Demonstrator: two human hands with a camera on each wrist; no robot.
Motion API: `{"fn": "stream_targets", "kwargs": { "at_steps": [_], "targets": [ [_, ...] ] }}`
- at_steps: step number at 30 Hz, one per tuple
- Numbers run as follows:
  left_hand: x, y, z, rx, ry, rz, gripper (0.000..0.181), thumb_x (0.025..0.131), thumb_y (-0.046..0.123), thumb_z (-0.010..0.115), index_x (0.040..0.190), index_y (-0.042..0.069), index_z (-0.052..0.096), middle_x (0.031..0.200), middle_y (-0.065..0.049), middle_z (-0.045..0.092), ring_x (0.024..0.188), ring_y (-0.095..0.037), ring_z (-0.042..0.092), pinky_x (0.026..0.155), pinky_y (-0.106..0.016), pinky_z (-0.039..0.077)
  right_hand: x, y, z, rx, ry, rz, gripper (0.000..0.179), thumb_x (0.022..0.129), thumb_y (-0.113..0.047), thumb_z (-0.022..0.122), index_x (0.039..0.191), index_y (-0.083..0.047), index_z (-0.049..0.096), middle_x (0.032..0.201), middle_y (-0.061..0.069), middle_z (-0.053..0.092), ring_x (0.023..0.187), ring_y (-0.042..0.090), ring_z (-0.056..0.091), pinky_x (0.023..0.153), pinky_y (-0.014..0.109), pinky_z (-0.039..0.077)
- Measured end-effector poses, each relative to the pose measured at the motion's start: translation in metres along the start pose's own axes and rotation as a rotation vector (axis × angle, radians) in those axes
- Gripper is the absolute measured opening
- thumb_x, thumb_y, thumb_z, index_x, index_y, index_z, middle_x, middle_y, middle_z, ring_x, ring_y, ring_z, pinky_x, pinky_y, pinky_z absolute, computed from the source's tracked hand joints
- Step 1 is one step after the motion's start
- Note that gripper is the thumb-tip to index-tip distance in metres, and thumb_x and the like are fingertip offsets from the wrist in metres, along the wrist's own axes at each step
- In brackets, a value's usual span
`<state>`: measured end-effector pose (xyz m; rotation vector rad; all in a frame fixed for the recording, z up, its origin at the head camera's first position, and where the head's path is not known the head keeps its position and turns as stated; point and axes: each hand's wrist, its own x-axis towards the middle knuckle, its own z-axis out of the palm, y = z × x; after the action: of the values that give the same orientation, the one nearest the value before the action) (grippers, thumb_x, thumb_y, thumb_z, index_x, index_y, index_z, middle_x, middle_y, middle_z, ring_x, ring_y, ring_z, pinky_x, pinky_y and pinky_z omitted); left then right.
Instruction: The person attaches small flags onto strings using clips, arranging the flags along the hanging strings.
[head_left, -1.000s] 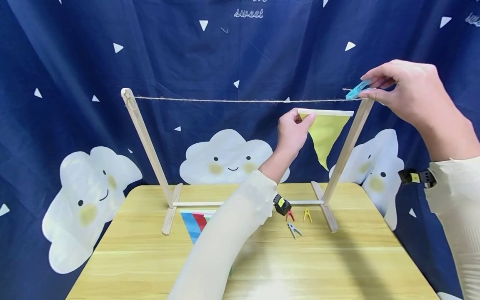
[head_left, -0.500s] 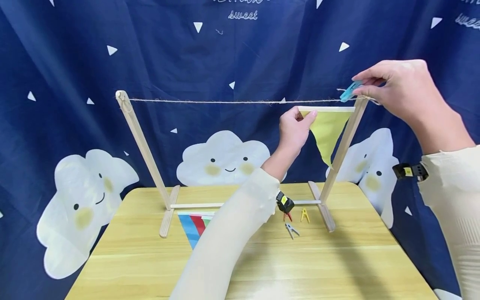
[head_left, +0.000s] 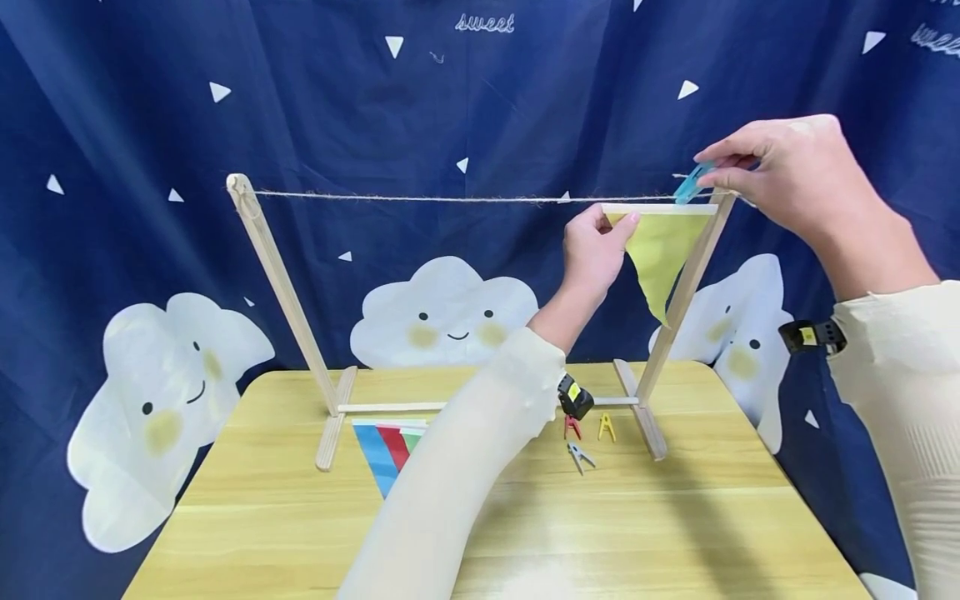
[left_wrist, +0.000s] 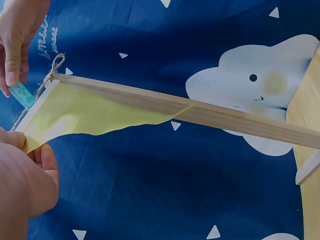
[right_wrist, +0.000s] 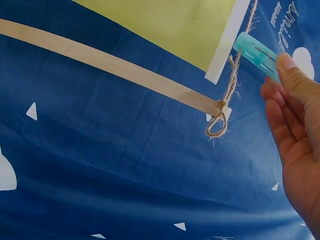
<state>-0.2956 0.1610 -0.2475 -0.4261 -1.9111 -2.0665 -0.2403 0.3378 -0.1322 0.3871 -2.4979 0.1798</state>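
Observation:
In the head view my left hand (head_left: 596, 250) pinches the upper left corner of a yellow triangular pennant (head_left: 663, 250) with a white top strip. That strip lies level, just under the twine (head_left: 450, 199) near its right end. My right hand (head_left: 795, 179) pinches a light-blue clothespin (head_left: 692, 183) from above. In the right wrist view the clothespin (right_wrist: 257, 55) reaches the twine (right_wrist: 232, 82), beside the pennant's white strip (right_wrist: 227, 42). Whether its tips bite on the strip cannot be told. The left wrist view shows the pennant (left_wrist: 90, 110) stretched out from my fingers.
A wooden frame with a left post (head_left: 285, 292) and a right post (head_left: 686, 292) carries the twine. On the table (head_left: 600, 533) lie a red clothespin (head_left: 572, 427), a yellow clothespin (head_left: 607, 427), a grey clothespin (head_left: 579, 457) and blue, red and green pennants (head_left: 382, 454), partly behind my left sleeve.
My left hand has raised the yellow pennant until its strip is close under the twine. My right hand with the clothespin has shifted slightly left; the head view has also moved a little.

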Motion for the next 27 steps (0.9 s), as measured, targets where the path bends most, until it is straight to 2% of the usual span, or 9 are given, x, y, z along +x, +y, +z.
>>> {"fn": "stream_targets", "kwargs": {
  "at_steps": [3, 9, 16, 17, 21, 23, 24, 26, 27],
  "targets": [
    [0.0005, 0.0018, 0.0026, 0.007, 0.001, 0.009, 0.013, 0.096, 0.015, 0.075, 0.095, 0.002, 0.073, 0.072, 0.003, 0.062, 0.063, -0.002, 0.051, 0.057, -0.013, 0.043, 0.0011, -0.0005, -0.0010, -0.003, -0.011, 0.006, 0.026, 0.095, -0.015, 0.074, 0.118, -0.003, 0.077, 0.109, 0.023, 0.075, 0.088, 0.027, 0.062, 0.068, -0.004, 0.027],
    [0.0012, 0.0040, 0.0071, 0.029, 0.021, -0.006, 0.012, 0.095, 0.016, 0.076, 0.095, 0.004, 0.074, 0.072, 0.003, 0.063, 0.063, -0.001, 0.051, 0.056, -0.012, 0.043, 0.0025, -0.0007, -0.0005, -0.002, -0.019, -0.005, 0.025, 0.095, -0.015, 0.074, 0.117, -0.004, 0.077, 0.108, 0.022, 0.076, 0.088, 0.025, 0.061, 0.069, -0.005, 0.027],
    [0.0024, 0.0031, 0.0095, 0.028, 0.030, -0.009, 0.012, 0.095, 0.016, 0.076, 0.094, 0.004, 0.074, 0.070, 0.005, 0.060, 0.062, 0.000, 0.050, 0.056, -0.012, 0.042, 0.0036, 0.0006, 0.0000, -0.001, -0.056, 0.004, 0.026, 0.096, -0.017, 0.073, 0.118, -0.003, 0.077, 0.111, 0.024, 0.075, 0.094, 0.035, 0.067, 0.068, -0.006, 0.030],
    [0.0026, 0.0029, 0.0095, 0.027, 0.029, -0.006, 0.012, 0.095, 0.016, 0.076, 0.094, 0.004, 0.074, 0.069, 0.006, 0.059, 0.062, 0.000, 0.049, 0.056, -0.013, 0.042, 0.0038, 0.0005, 0.0001, -0.004, -0.064, 0.008, 0.026, 0.097, -0.017, 0.072, 0.118, -0.003, 0.077, 0.112, 0.023, 0.074, 0.094, 0.036, 0.068, 0.071, -0.003, 0.039],
    [0.0029, 0.0026, 0.0095, 0.028, 0.031, 0.005, 0.013, 0.094, 0.016, 0.076, 0.092, 0.004, 0.073, 0.067, 0.007, 0.056, 0.061, 0.000, 0.048, 0.055, -0.013, 0.040, 0.0050, 0.0002, 0.0007, -0.014, -0.083, 0.009, 0.026, 0.097, -0.017, 0.073, 0.118, -0.003, 0.077, 0.112, 0.023, 0.075, 0.095, 0.036, 0.069, 0.074, 0.006, 0.050],
    [0.0028, 0.0029, 0.0095, 0.022, 0.031, 0.006, 0.013, 0.094, 0.016, 0.076, 0.093, 0.003, 0.073, 0.067, 0.007, 0.056, 0.061, 0.000, 0.048, 0.055, -0.013, 0.041, 0.0050, 0.0002, 0.0013, -0.018, -0.084, 0.004, 0.026, 0.096, -0.017, 0.073, 0.118, -0.003, 0.077, 0.111, 0.023, 0.075, 0.095, 0.037, 0.069, 0.078, 0.021, 0.057],
    [0.0028, 0.0031, 0.0096, 0.017, 0.033, 0.005, 0.013, 0.094, 0.015, 0.076, 0.093, 0.003, 0.074, 0.068, 0.007, 0.057, 0.061, 0.000, 0.048, 0.055, -0.013, 0.041, 0.0052, 0.0004, 0.0014, -0.017, -0.082, -0.001, 0.026, 0.096, -0.017, 0.073, 0.117, -0.002, 0.077, 0.111, 0.023, 0.075, 0.094, 0.037, 0.069, 0.075, 0.012, 0.053],
    [0.0029, 0.0034, 0.0098, 0.003, 0.032, 0.002, 0.013, 0.095, 0.015, 0.076, 0.095, 0.002, 0.074, 0.069, 0.006, 0.058, 0.061, 0.000, 0.049, 0.056, -0.013, 0.041, 0.0056, 0.0004, 0.0018, -0.019, -0.076, -0.015, 0.025, 0.095, -0.016, 0.074, 0.116, -0.002, 0.077, 0.110, 0.023, 0.075, 0.093, 0.036, 0.069, 0.074, 0.009, 0.051],
    [0.0031, 0.0035, 0.0102, -0.006, 0.032, -0.001, 0.013, 0.095, 0.015, 0.076, 0.096, 0.002, 0.074, 0.069, 0.006, 0.059, 0.062, 0.000, 0.049, 0.056, -0.012, 0.041, 0.0059, 0.0005, 0.0022, -0.016, -0.070, -0.026, 0.024, 0.095, -0.015, 0.074, 0.115, -0.002, 0.077, 0.109, 0.023, 0.075, 0.092, 0.036, 0.069, 0.071, 0.001, 0.044]
  ]
}}
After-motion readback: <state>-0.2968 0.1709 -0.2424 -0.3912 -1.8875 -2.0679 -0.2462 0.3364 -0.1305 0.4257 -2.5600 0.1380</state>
